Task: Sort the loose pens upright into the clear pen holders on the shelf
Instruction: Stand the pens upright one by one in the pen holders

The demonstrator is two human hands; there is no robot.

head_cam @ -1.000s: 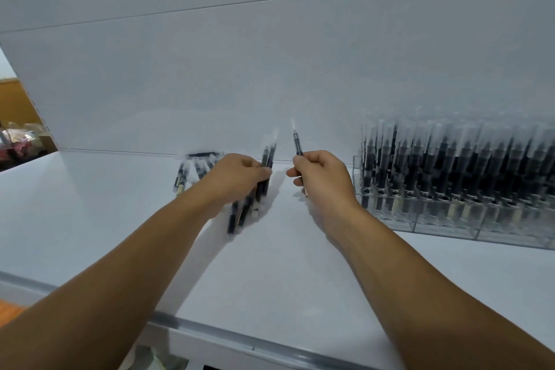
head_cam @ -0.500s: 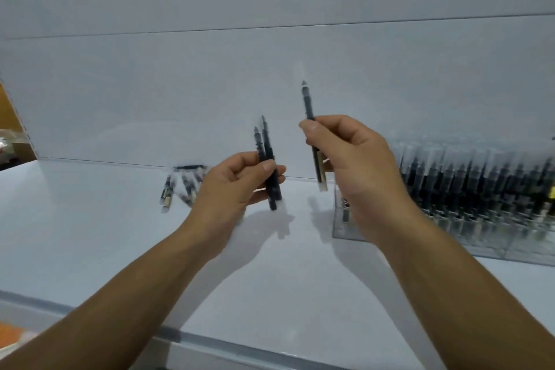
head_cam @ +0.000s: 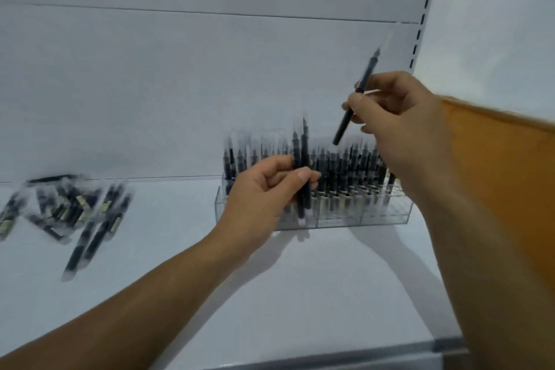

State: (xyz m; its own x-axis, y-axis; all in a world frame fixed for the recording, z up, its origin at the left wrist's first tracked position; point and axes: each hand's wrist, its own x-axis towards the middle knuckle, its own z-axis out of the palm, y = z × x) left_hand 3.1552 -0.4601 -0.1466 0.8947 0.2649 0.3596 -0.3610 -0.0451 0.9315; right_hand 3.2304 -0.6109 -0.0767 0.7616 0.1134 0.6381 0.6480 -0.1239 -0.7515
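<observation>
A flat white shelf board [head_cam: 300,294] is stretching across the view, with a grey metal strip [head_cam: 330,360] running along its near edge and a plain white back panel [head_cam: 180,84] rising behind it. At the far left, a heap of loose black pens with clear caps [head_cam: 69,207] is lying flat on the board near the back panel, blurred by motion. The left hand [head_cam: 264,195] is hovering in front of the long clear plastic pen holder [head_cam: 375,218]. Its grip is curling around two black pens [head_cam: 301,159] held upright side by side, and it is hiding the holder's left part. The holder is standing on the shelf near the back panel, packed with upright black pens. Above its right half, the right hand [head_cam: 396,117] is pinching a single black pen [head_cam: 365,81] in a narrow grip, with the pen tilting up and to the right. An orange sleeve [head_cam: 504,174] is covering the right edge, and a white slotted upright [head_cam: 426,0] is climbing the corner behind it.
</observation>
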